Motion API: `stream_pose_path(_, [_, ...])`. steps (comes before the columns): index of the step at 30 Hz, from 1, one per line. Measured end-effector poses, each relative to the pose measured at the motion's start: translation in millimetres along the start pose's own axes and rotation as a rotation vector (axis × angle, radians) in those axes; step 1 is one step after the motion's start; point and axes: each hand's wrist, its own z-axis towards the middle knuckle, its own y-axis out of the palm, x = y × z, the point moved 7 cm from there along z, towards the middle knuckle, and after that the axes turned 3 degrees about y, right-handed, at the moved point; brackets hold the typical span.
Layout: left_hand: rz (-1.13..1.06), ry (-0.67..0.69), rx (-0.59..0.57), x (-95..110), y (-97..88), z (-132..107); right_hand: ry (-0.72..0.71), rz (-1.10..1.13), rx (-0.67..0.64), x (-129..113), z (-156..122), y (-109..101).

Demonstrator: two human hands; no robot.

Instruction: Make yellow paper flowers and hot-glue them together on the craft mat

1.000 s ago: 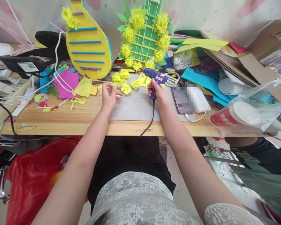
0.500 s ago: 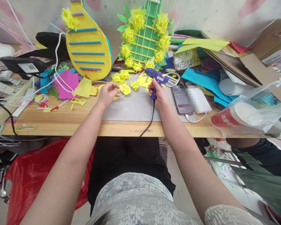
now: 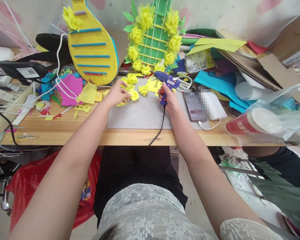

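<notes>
My right hand point(image 3: 169, 96) is wrapped round the handle of a blue glue gun point(image 3: 166, 80), its nozzle pointing up and to the left. From its grip a black cord runs down over the table edge. At the left of the grey cutting mat point(image 3: 140, 115), my left hand point(image 3: 118, 93) reaches among several yellow paper flowers, with its fingers apart. Its fingertips are right beside one paper flower point(image 3: 133, 95); whether they touch it I cannot tell. Another small flower point(image 3: 143, 90) lies between the two hands.
A yellow paper instrument point(image 3: 92, 50) and a green one point(image 3: 153, 40) ringed with flowers lean against the wall. Scissors point(image 3: 184, 82), a phone point(image 3: 195, 110) and a white power bank point(image 3: 217, 106) lie right. A bagged red cup point(image 3: 242, 125) stands near the edge. Paper scraps point(image 3: 70, 88) clutter the left.
My left hand has moved slightly right, closer to the paper flower, and its fingers now point downward. The right hand still holds the glue gun in nearly the same place.
</notes>
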Motion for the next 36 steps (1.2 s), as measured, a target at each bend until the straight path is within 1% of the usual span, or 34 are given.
stream_pose_path(4, [0.024, 0.009, -0.005, -8.0, 0.0, 13.2, 0.0, 0.01, 0.006, -1.7, -1.2, 0.2])
stream_pose_path(7, [-0.027, 0.068, -0.014, -10.1, 0.1, 19.7, -0.012, 0.0, 0.003, -3.6, -2.3, 1.2])
stream_pose_path(9, [-0.055, 0.089, -0.002, -10.2, -0.7, 21.6, -0.012, -0.005, 0.007, -4.1, -2.8, 1.4])
stream_pose_path(14, [-0.033, 0.072, 0.036, -7.5, -1.2, 21.8, -0.019, -0.023, 0.018, -4.6, -2.9, 0.5])
stream_pose_path(17, [0.018, 0.047, 0.037, -5.3, 0.1, 21.6, -0.025, 0.007, 0.012, -3.9, -2.1, -0.3])
stream_pose_path(19, [0.08, -0.006, 0.038, -6.4, 0.3, 21.7, -0.033, 0.017, 0.005, -3.6, -1.6, -0.3])
stream_pose_path(22, [0.183, -0.096, 0.042, -9.2, -1.6, 22.2, -0.03, -0.028, 0.011, -3.2, -1.9, 0.1])
stream_pose_path(26, [0.266, -0.072, 0.072, -4.8, -9.2, 23.7, -0.014, -0.065, 0.032, -2.7, -2.5, -0.9])
stream_pose_path(29, [0.343, -0.09, 0.125, -4.8, -17.2, 23.1, -0.028, -0.028, 0.014, -2.5, -1.3, -1.3])
stream_pose_path(32, [0.305, -0.06, 0.159, -4.0, -17.9, 22.1, -0.042, 0.008, -0.007, -1.5, 0.4, -1.6])
stream_pose_path(34, [0.247, -0.021, 0.144, -2.5, -12.7, 21.8, -0.039, -0.002, -0.008, -0.6, 0.9, -1.9])
stream_pose_path(36, [0.223, -0.011, 0.129, -1.8, -6.7, 21.0, -0.039, -0.012, -0.007, -0.7, 0.7, -1.7])
